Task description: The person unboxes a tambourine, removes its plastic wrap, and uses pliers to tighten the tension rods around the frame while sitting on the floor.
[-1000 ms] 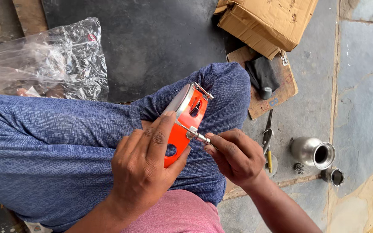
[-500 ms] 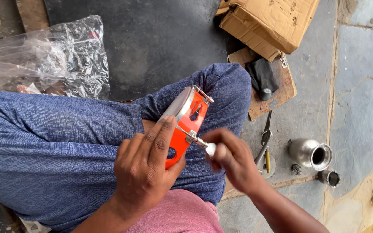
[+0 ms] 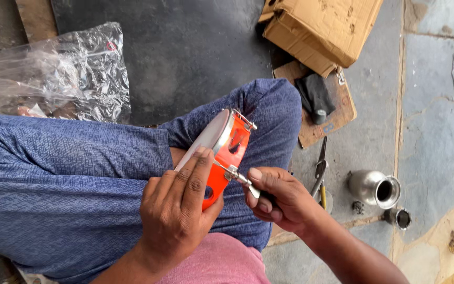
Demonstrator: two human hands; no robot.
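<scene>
Head view, looking down at a seated person's lap, legs in blue cloth. Centre of frame: an orange device with a silver rim (image 3: 226, 152), tilted, its lower end resting on the thigh. The left hand (image 3: 177, 210) wraps it from below, fingers closed around the orange body, index finger laid along the silver edge. The right hand (image 3: 279, 197), just right of centre, has its fingers curled tight around the handle of a small screwdriver (image 3: 241, 178), whose metal tip meets a silver clamp on the device's side. Upper left: crumpled clear plastic bag (image 3: 59, 73) on the floor. Upper right: torn cardboard box (image 3: 324, 26). Below it, a black cloth (image 3: 315, 94) lying on a cardboard scrap. Right of the hands, on the stone floor: pliers (image 3: 320, 171), and a steel pot (image 3: 374, 188) on its side.
</scene>
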